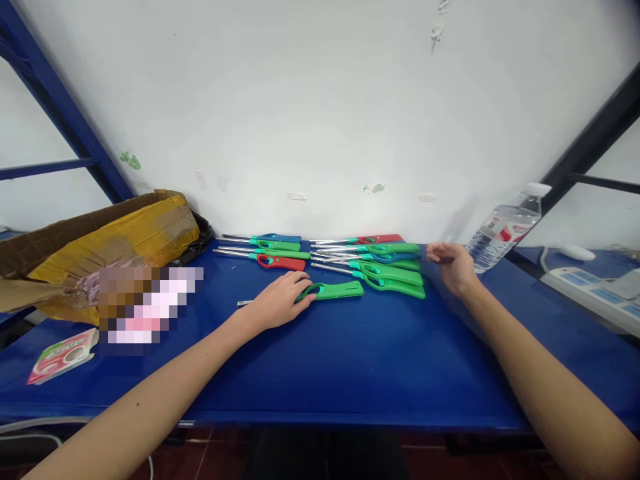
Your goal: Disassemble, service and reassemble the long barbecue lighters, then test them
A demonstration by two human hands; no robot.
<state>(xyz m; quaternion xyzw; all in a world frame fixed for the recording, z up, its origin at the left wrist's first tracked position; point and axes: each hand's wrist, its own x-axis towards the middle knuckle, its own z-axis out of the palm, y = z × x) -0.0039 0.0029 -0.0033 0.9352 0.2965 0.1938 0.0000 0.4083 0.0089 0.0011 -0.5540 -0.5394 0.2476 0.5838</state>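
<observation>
My left hand rests over the metal barrel of a green gas lighter, its fingers closed about the trigger end. The barrel's tip shows beyond the wrist, and the handle points right. To the right of the lighter pile, my right hand is raised with fingers curled in; whatever they hold, if anything, is hidden. Several long-barrelled lighters lie in two groups by the wall. In the left group are a blue lighter and a red lighter. The right group has a red lighter and stacked green lighters.
An opened cardboard box with yellow tape sits at left, a torn printed card before it. A tilted water bottle leans by the right frame post. Beyond it lies a white power strip. The blue table meets a white wall.
</observation>
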